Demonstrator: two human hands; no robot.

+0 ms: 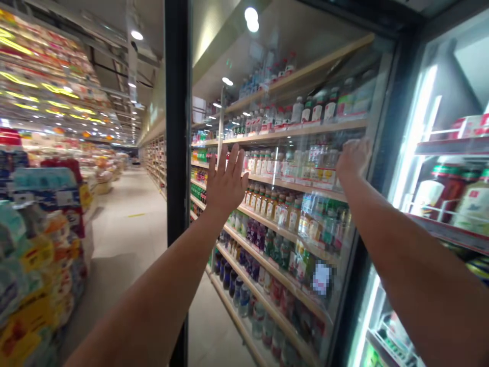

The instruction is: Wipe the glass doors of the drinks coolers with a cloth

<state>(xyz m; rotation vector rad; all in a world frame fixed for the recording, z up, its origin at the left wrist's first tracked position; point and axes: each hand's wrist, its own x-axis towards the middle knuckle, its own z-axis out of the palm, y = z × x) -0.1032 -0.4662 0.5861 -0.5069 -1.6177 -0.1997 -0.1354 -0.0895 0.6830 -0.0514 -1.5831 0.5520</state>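
A glass fridge door [305, 61] stands swung open in front of me, with a dark frame [178, 132] along its left edge. My left hand [227, 181] is raised at the pane, fingers stretched out and apart, holding nothing. Further right, my right hand [353, 157] is at the pane near its hinge side. Its fingers are curled in and slightly blurred, and whatever they may hold is hidden. Rows of bottles [269, 204] on shelves show in the glass behind both hands.
The lit fridge interior at right holds bottles [437, 191] on wire-fronted shelves [451, 227]. A pale aisle floor [132, 250] runs away at left, beside stacked packaged goods [42, 255]. A small pixelated patch [321, 278] sits low on the pane.
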